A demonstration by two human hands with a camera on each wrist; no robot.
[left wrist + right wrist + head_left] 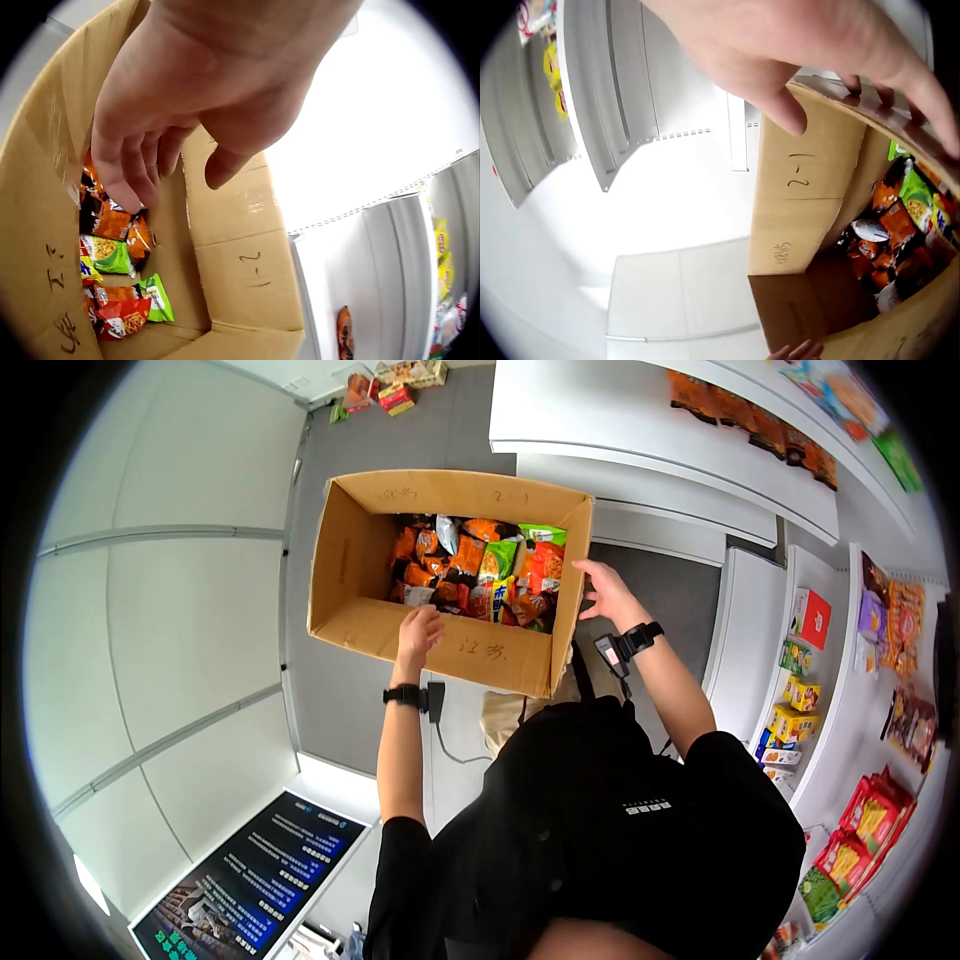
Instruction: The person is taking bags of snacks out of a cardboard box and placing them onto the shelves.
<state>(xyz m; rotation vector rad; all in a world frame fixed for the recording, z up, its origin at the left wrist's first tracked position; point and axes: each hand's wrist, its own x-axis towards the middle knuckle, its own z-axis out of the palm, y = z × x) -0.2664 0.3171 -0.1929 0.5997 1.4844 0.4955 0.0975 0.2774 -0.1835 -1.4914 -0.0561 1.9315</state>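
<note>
Before me is an opened cardboard box (490,652) with several bagged snacks (465,565) in orange, green, red and silver wrappers. My left hand (420,632) is over the box's near flap, its fingers loosely bent above the snacks, holding nothing; the left wrist view shows the fingertips (129,196) overlapping orange packets (112,223). At the box's right side is my right hand (608,592), its fingers stretched along the outside of the right flap (922,154). The right thumb (789,112) points toward the flap's corner, apart from the fingers.
White shelves (640,420) stand beyond and to the right, with orange packets (750,425) and yellow boxes (793,722) on them. White cabinet panels (200,590) line the left. A dark poster board (255,880) is at lower left, and red packages (395,398) lie on the far floor.
</note>
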